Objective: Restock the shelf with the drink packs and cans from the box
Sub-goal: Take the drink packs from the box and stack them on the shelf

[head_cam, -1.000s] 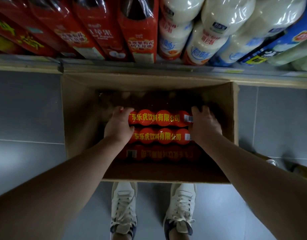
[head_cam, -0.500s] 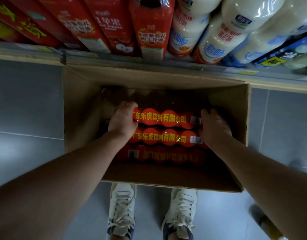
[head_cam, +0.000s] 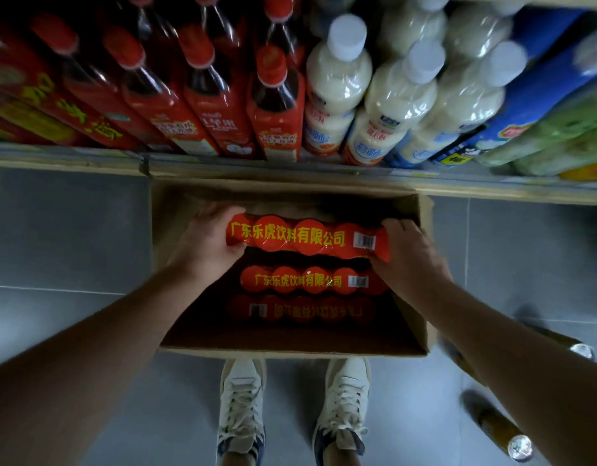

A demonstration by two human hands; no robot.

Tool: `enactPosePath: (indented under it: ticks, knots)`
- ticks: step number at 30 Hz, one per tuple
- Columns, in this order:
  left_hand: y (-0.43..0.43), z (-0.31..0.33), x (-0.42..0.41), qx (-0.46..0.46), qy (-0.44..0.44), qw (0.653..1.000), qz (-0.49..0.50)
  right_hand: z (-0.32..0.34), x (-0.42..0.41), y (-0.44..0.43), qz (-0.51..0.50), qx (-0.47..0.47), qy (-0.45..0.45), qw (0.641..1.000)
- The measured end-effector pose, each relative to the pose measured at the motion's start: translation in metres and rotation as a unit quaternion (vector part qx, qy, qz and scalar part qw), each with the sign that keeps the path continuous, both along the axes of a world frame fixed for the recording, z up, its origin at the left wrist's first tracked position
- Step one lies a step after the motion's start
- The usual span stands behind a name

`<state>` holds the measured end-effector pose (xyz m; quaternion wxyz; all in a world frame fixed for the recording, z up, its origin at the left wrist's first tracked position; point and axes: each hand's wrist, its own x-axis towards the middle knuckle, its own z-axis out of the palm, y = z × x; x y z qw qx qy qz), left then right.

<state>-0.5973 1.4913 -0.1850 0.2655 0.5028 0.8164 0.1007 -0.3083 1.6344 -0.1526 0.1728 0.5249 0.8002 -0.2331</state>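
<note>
An open cardboard box point(head_cam: 162, 223) sits on the floor below the shelf edge point(head_cam: 290, 171). Above the box I hold a red shrink-wrapped drink pack point(head_cam: 304, 238) with yellow lettering and a barcode, lifted clear of the others. My left hand point(head_cam: 206, 240) grips its left end, and my right hand point(head_cam: 408, 253) grips its right end. A second red pack point(head_cam: 307, 280) lies in the box just below, and a third pack point(head_cam: 304, 311) lies nearer me in shadow.
The shelf holds red-labelled bottles point(head_cam: 277, 105) at left and centre, white milky bottles point(head_cam: 337, 85) beside them, and blue and green packs point(head_cam: 526, 105) at right. Loose bottles point(head_cam: 505, 428) lie on the grey tiled floor at right. My white shoes point(head_cam: 241, 408) stand behind the box.
Both hands have raised the far red pack up out of the box toward the shelf. The view has tilted up, showing more of the shelf bottles.
</note>
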Motion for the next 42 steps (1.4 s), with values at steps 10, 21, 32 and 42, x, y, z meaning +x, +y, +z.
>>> enactPosePath:
  ticks: [10, 21, 32, 42]
  knots:
    - [0.010, 0.203, -0.023, 0.042, -0.017, 0.999, 0.026, 0.181, 0.000, 0.016, -0.025, 0.055, 0.100, 0.993]
    - [-0.004, 0.480, -0.022, 0.160, -0.034, 0.986, 0.003, 0.459, 0.030, 0.019, -0.033, 0.107, 0.232, 0.966]
    - [-0.026, 0.728, 0.018, 0.303, -0.095, 0.947, 0.054, 0.683, 0.078, -0.011, -0.125, 0.129, 0.474, 0.862]
    - [-0.021, 0.848, 0.054, 0.416, -0.151, 0.894, 0.064, 0.791, 0.099, -0.005, -0.144, 0.162, 0.625, 0.750]
